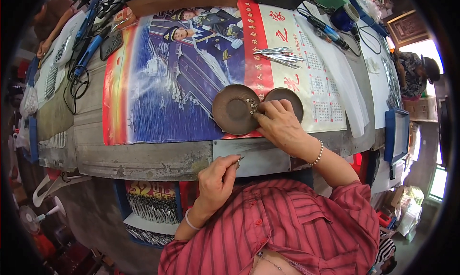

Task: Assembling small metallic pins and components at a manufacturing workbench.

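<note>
My left hand [216, 180] is held just off the bench's front edge, its thumb and forefinger pinching a small metal piece [241, 158] too tiny to name. Over a round brown dish [224, 120], the fingertips of my right hand [283, 130] are drawn together beside a few small pale metallic bits [251, 102]; whether they grip one is hidden. A second brown dish [298, 105] lies to its right, partly covered by that hand. Both dishes rest on a large poster calendar [191, 117]. Farther back on it lies a loose pile of slim silvery metal pieces [282, 57].
Blue-handled corded tools [88, 54] lie at the left, and another [330, 33] near a dark blue jar [345, 17] at the back right. Below the bench sits a blue-framed drawer of silvery pieces [151, 210]. Other people [52, 21] are at the far left and right.
</note>
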Available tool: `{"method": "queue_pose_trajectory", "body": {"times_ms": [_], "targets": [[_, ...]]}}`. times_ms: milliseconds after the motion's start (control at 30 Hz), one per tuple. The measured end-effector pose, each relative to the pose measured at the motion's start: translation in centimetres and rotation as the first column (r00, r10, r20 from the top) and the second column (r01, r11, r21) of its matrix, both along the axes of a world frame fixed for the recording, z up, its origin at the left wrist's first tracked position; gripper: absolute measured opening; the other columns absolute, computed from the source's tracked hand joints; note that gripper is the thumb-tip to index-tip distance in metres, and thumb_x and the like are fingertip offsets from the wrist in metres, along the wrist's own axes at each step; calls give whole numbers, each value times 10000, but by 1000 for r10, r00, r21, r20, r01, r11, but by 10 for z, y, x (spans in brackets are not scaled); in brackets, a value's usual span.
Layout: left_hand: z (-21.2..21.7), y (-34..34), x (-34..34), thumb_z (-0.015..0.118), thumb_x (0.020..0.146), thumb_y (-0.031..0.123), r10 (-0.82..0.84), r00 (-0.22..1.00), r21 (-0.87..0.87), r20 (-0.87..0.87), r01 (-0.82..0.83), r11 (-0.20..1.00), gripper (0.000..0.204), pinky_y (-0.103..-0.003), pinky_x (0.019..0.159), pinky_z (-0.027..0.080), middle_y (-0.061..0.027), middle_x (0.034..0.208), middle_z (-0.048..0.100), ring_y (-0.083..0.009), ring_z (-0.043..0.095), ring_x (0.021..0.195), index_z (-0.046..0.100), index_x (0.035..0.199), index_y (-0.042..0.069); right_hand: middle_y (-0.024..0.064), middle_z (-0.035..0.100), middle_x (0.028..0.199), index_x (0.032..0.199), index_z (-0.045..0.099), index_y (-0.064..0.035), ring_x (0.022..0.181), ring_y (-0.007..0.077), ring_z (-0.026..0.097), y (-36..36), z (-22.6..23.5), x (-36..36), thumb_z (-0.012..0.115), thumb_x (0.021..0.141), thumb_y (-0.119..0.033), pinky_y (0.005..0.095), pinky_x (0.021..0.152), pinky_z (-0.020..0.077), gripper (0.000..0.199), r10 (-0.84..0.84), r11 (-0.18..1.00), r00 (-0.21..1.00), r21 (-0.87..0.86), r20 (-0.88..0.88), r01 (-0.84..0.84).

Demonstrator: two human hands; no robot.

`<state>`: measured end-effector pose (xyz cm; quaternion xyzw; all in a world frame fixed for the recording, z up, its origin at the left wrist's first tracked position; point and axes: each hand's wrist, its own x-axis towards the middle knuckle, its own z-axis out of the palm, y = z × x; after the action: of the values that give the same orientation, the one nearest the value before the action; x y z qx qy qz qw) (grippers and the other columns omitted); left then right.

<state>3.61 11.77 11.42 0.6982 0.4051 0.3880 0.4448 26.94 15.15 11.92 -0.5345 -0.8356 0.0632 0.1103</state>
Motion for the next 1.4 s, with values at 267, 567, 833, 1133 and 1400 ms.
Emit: {"method": "queue_pose_trajectory", "body": {"times_ms": [267,567,833,1133,1400], "targets": [[-1,2,1,587,852,-48,-14,999,-30,40,15,999,193,-274,550,468,-113,762,622,-187,626,628,622,1035,4,68,509,925,806,529,-88,910,217,525,15,7,5,579,768,-146,381,880,380,85,288,956,957,48,20,-289],[-8,-5,4,539,945,35,182,849,-589,495,174,789,241,-205,611,432,-14,928,642,-45,519,682,590,1179,19,100,595,809,869,578,-42,770,280,593,-33,24,-25,659,747,-3,360,683,465,151,-2,967,731,-187,-682,-173],[-10,-13,17,534,950,45,224,745,-637,629,327,698,280,-191,630,392,-9,1025,564,-50,480,719,566,1228,26,89,628,842,865,598,-32,788,275,608,-45,15,-42,714,772,-44,339,704,463,149,-147,980,603,-196,-784,-15],[-16,-24,21,529,932,-29,107,647,-451,755,394,801,283,-204,647,420,-34,1025,502,-74,497,753,564,1208,18,59,594,863,863,556,-32,818,152,580,-52,4,-41,725,785,-5,278,748,470,188,-576,774,-10,-541,-818,-330],[-14,-37,36,516,914,-84,147,752,-320,643,89,943,276,-202,657,448,-68,1072,468,-84,502,786,539,1161,39,109,623,945,916,585,22,882,187,609,-68,4,-62,708,798,6,288,782,490,172,-449,892,27,-449,-893,-43]]}}
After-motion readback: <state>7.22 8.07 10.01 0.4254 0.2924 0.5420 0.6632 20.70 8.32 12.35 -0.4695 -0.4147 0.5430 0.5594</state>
